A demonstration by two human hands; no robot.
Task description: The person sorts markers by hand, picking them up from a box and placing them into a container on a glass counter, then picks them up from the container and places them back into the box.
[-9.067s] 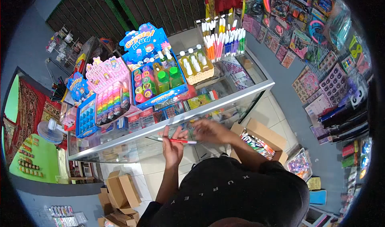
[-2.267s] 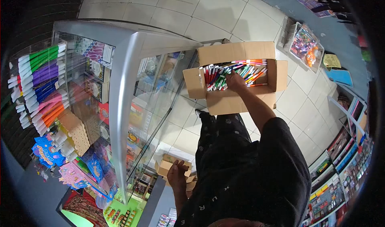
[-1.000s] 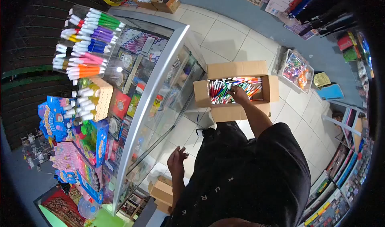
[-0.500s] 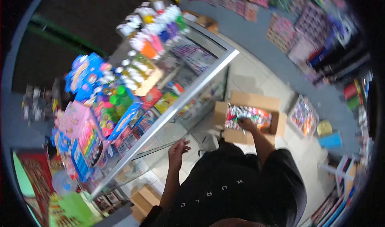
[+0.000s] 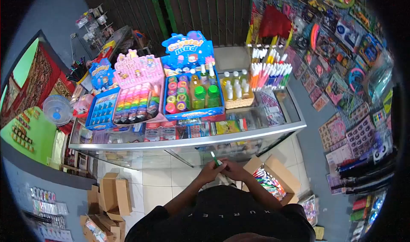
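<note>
My left hand (image 5: pixel 209 172) and my right hand (image 5: pixel 234 170) meet in front of my body, below the counter's front edge. Between them a green marker (image 5: pixel 218 161) with a white end points up and to the left. Fingers of both hands are closed about its lower part, which they hide. Just right of my right hand, an open cardboard box (image 5: pixel 285 176) on the floor holds many loose markers (image 5: pixel 265 181) in mixed colours.
A glass display counter (image 5: pixel 192 141) spans the front. On it stand a blue Crystal Mud box (image 5: pixel 188 51), a pink display box (image 5: pixel 139 73), bottles (image 5: pixel 236 88) and upright markers (image 5: pixel 269 73). Cardboard boxes (image 5: pixel 109 195) lie at left; hanging goods (image 5: pixel 337 131) cover the right wall.
My right hand has come out of the cardboard box and joined my left hand. A green marker now shows between them. The view has turned to face the counter squarely.
</note>
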